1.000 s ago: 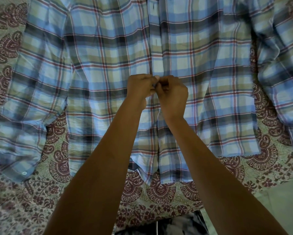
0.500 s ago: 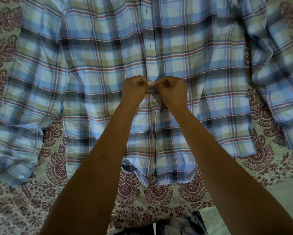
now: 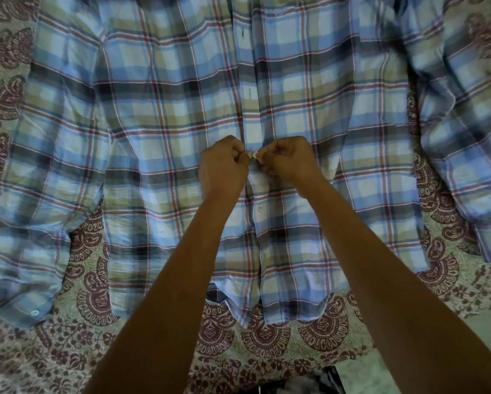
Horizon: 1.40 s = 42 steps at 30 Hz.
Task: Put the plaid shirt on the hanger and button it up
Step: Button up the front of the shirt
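— Which way does the plaid shirt [image 3: 159, 115] lie?
— Flat and front-up on the patterned cloth [image 3: 267, 342]. Its long axis runs straight away from the person, with the hem [image 3: 290, 311] nearest and the collar end past the top edge.
— And the hands?
— Both are at mid-front, on the opening. The left hand [image 3: 224, 172] and right hand [image 3: 291, 162] are curled, each pinching one edge of the front, thumbs almost touching. Below them the front gapes slightly.

Two long bare forearms, bare left hand [image 3: 223, 169], bare right hand [image 3: 291, 162], wrists uncovered, knuckles rounded
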Tool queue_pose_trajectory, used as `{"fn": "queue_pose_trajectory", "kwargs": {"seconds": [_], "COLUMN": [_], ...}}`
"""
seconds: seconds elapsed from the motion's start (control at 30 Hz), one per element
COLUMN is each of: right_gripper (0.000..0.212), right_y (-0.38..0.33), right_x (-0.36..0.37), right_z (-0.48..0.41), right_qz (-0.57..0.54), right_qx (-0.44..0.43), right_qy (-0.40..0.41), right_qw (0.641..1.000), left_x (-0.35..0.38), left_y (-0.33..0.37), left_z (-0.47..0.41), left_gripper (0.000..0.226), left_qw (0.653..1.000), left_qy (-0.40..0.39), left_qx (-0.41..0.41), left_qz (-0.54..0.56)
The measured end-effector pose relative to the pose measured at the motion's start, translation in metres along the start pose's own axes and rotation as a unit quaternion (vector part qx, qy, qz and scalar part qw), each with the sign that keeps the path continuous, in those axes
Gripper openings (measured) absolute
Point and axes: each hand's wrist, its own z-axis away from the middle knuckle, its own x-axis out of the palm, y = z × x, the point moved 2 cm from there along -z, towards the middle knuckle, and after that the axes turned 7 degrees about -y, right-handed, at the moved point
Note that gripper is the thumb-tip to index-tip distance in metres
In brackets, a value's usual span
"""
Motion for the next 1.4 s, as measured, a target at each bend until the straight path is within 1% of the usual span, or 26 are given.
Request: {"fn": "queue_pose_trajectory", "kwargs": {"seconds": [0.07,0.1,0.13,0.17,0.23,0.27,0.37,0.43,0.5,0.53,0.6,0.63,0.7,0.77,0.8,0.87,0.9,0.93,1.0,1.07,1.13,1.23,1.27,1.33,1.37,1.4], "right_gripper": [0.015,0.017,0.018,0.017,0.008,0.007,0.017,0.029,0.039,0.039,0.027,0.019,0.003,0.027,0.036,0.042,0.041,0.039,0.034,0.027,0.022,0.023,0.022,0.012,0.007,0.007], "right_y": [-0.008,-0.012,-0.016,-0.02,-0.024,-0.026,-0.028,-0.032,-0.037,-0.041,-0.049,-0.052,-0.053,-0.049,-0.047,-0.043,-0.041,-0.041,-0.04,-0.04,-0.039,-0.036,-0.035,-0.033,-0.034,-0.034], "right_x": [-0.004,-0.004,-0.004,-0.004,-0.003,-0.002,0.004,0.01,0.015,0.016,0.016,0.015,0.009,0.001,-0.002,-0.006,-0.007,-0.008,-0.008,-0.007,-0.005,-0.004,-0.003,-0.003,-0.002,-0.002], "right_z": [-0.005,-0.006,-0.006,-0.006,-0.007,-0.008,-0.016,-0.025,-0.035,-0.038,-0.042,-0.042,-0.045,-0.049,-0.05,-0.048,-0.047,-0.045,-0.045,-0.045,-0.046,-0.047,-0.047,-0.047,-0.047,-0.047], "right_qz": [0.107,0.165,0.199,0.206,0.165,0.139,0.102,0.121,0.167,0.187,0.209,0.204,0.159,0.097,0.039,-0.092,-0.135,-0.154,-0.159,-0.157,-0.16,-0.172,-0.17,-0.153,-0.135,-0.113], "right_qx": [-0.004,-0.017,-0.036,-0.061,-0.104,-0.12,-0.162,-0.171,-0.159,-0.147,-0.138,-0.14,-0.14,-0.118,-0.099,-0.053,-0.038,-0.033,-0.04,-0.042,-0.042,-0.042,-0.045,-0.049,-0.057,-0.066], "right_qy": [-0.028,-0.021,0.002,0.032,0.082,0.096,0.105,0.095,0.095,0.104,0.137,0.148,0.162,0.169,0.158,0.126,0.109,0.095,0.083,0.091,0.105,0.119,0.12,0.122,0.124,0.127], "right_qw": [0.994,0.986,0.979,0.976,0.977,0.978,0.976,0.973,0.968,0.966,0.958,0.958,0.964,0.974,0.982,0.986,0.984,0.983,0.983,0.982,0.981,0.977,0.977,0.979,0.981,0.983], "left_x": [-0.008,-0.011,-0.015,-0.019,-0.025,-0.029,-0.036,-0.04,-0.041,-0.042,-0.043,-0.042,-0.04,-0.036,-0.035,-0.03,-0.029,-0.027,-0.025,-0.024,-0.024,-0.023,-0.024,-0.027,-0.029,-0.03], "left_y": [-0.003,-0.004,-0.003,-0.002,0.0,0.0,0.003,0.007,0.013,0.016,0.021,0.022,0.024,0.025,0.026,0.025,0.024,0.024,0.025,0.029,0.033,0.031,0.029,0.026,0.025,0.025], "left_z": [-0.007,-0.011,-0.014,-0.019,-0.026,-0.031,-0.045,-0.055,-0.063,-0.066,-0.073,-0.076,-0.08,-0.083,-0.082,-0.08,-0.079,-0.077,-0.073,-0.07,-0.069,-0.071,-0.072,-0.073,-0.073,-0.074], "left_gripper": [0.015,0.017,0.019,0.02,0.02,0.021,0.03,0.027,0.02,0.019,0.018,0.019,0.022,0.024,0.023,0.018,0.015,0.014,0.019,0.03,0.038,0.03,0.026,0.02,0.018,0.016], "left_qw": [1.0,0.999,0.999,1.0,1.0,0.999,0.996,0.99,0.987,0.986,0.984,0.984,0.986,0.988,0.988,0.989,0.988,0.988,0.99,0.99,0.988,0.99,0.991,0.994,0.995,0.995], "left_qy": [-0.015,-0.021,-0.021,-0.018,-0.007,0.0,0.011,0.017,0.015,0.012,0.004,0.0,-0.008,-0.017,-0.023,-0.038,-0.043,-0.047,-0.033,-0.012,-0.008,0.0,0.01,0.026,0.03,0.029], "left_qx": [-0.023,-0.028,-0.028,-0.024,-0.012,-0.009,-0.007,-0.005,0.006,0.014,0.028,0.031,0.034,0.055,0.073,0.104,0.11,0.11,0.115,0.134,0.153,0.129,0.117,0.102,0.099,0.097], "left_qz": [0.008,-0.002,-0.007,-0.004,0.027,0.042,0.094,0.138,0.157,0.164,0.174,0.174,0.165,0.146,0.132,0.103,0.099,0.099,0.077,0.035,-0.012,-0.063,-0.058,-0.021,-0.001,0.014]}}
